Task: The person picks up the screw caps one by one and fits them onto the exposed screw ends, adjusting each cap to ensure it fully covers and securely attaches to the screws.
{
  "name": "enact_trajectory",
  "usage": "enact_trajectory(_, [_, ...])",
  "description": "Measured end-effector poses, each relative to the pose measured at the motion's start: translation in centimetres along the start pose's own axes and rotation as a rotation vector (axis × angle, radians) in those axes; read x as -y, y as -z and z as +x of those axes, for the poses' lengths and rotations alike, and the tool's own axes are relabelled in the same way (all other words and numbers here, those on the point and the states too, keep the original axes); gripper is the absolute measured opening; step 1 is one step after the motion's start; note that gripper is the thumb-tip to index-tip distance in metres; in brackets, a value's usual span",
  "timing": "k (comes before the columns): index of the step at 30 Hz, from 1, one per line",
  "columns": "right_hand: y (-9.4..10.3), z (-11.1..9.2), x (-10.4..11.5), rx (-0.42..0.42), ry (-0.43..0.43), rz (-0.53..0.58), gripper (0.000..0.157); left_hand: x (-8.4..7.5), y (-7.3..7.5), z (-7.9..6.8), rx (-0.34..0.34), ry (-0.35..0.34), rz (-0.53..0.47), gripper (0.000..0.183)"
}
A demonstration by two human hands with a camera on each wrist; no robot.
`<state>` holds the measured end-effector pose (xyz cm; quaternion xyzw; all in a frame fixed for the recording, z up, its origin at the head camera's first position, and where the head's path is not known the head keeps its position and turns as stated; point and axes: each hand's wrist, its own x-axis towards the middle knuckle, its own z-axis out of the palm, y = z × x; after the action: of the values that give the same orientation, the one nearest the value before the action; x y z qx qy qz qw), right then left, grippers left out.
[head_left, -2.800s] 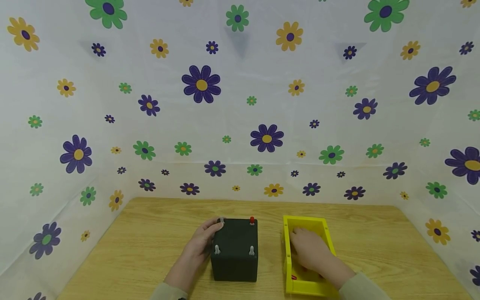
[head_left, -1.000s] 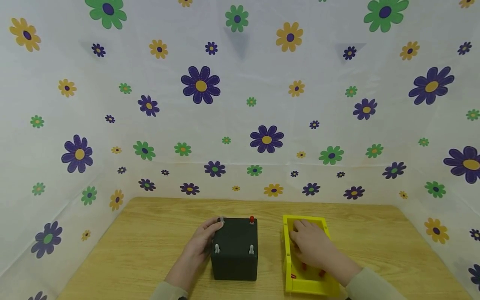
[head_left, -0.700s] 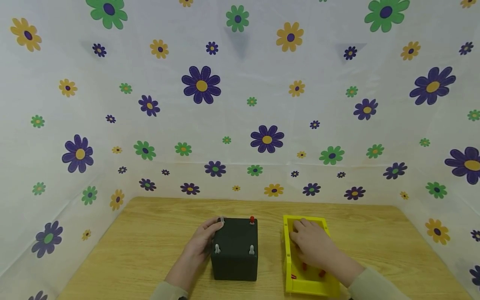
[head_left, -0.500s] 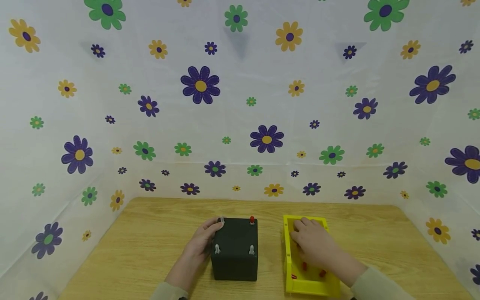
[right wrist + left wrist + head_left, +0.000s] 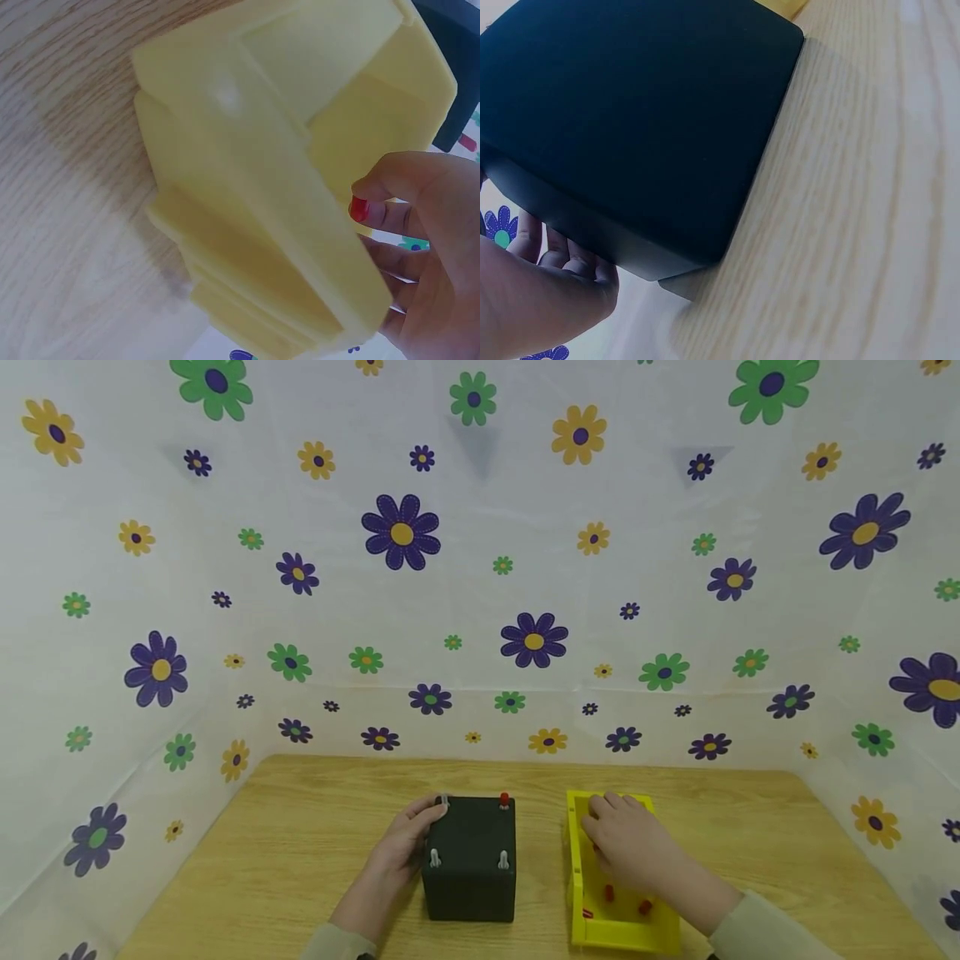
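Observation:
My left hand (image 5: 397, 856) grips the left side of a black box (image 5: 471, 835), thumb at its top edge and fingers behind it. Pale upright posts (image 5: 503, 860) stand at the box's top corners, and the far right one carries a red cap (image 5: 504, 799). In the right wrist view, my right hand (image 5: 442, 240) pinches a small red cap (image 5: 359, 209) between thumb and forefinger. That hand is over the yellow bin (image 5: 611, 935), to the right of the box; its fingertips are partly hidden in the head view.
On the bin floor lie loose red pieces (image 5: 609, 892), near its front end. Box and bin stand apart on a wood-grain table (image 5: 322, 810). A white sheet with printed flowers (image 5: 465, 585) hangs behind the table and along both sides.
Inside the bin my right hand has shifted slightly forward and right and risen a little, uncovering red pieces on the floor. The left hand and black box have stayed put.

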<state>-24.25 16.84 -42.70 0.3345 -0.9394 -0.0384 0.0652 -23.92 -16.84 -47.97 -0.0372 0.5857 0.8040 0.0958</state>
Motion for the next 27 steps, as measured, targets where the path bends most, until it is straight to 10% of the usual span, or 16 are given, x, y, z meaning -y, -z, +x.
enact_trajectory(27, [2.0,-0.4,0.7,-0.059,0.068,-0.070,0.015,0.1,0.0,0.1,0.002,0.007,-0.006,0.020])
